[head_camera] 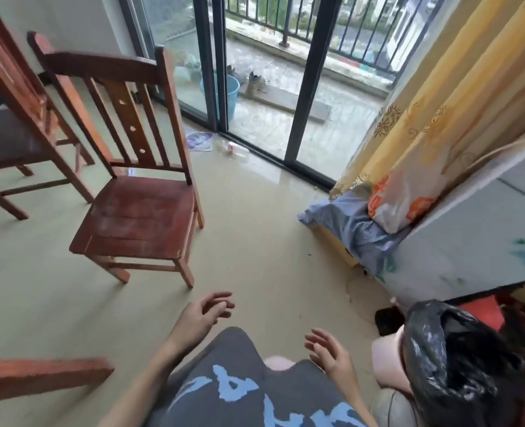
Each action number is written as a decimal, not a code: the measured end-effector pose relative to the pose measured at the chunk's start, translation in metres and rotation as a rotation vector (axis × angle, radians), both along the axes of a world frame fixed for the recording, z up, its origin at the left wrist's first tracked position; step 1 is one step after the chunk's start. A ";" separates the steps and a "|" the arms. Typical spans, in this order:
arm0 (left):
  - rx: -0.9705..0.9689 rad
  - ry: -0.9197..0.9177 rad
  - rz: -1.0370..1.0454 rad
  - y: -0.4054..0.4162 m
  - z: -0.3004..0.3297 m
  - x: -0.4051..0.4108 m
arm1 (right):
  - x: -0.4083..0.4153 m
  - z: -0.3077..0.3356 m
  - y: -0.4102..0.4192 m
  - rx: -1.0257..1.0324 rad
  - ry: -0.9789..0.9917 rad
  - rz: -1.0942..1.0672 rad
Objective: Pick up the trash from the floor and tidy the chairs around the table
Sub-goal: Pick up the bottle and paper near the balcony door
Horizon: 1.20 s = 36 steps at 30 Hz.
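The person's dark grey shirt (255, 392), at six o'clock, carries large light-blue block letters, seen upside down and partly cut off; only a single "A" reads clearly. Nothing else in view can be read.

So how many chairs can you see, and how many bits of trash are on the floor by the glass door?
Wooden chairs: 2, the near chair and the far chair
Trash on the floor: 2, a flat wrapper and a clear plastic bottle
Total: 4
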<state>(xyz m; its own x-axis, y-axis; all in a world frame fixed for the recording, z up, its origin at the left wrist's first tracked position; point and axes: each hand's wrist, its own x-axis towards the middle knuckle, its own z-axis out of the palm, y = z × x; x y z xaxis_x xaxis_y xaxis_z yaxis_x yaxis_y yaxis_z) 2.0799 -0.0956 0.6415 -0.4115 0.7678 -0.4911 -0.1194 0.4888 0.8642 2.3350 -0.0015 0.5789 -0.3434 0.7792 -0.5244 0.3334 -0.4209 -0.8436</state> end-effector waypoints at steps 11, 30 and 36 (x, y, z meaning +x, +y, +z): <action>-0.032 0.031 0.011 0.265 -0.016 -0.061 | -0.080 -0.005 0.282 0.029 -0.001 0.060; -0.097 -0.103 0.630 0.524 -0.042 -0.255 | -0.413 -0.002 0.655 0.011 -0.018 0.680; -0.065 -0.057 0.606 0.604 -0.022 -0.375 | -0.495 -0.004 0.720 -0.039 -0.068 0.684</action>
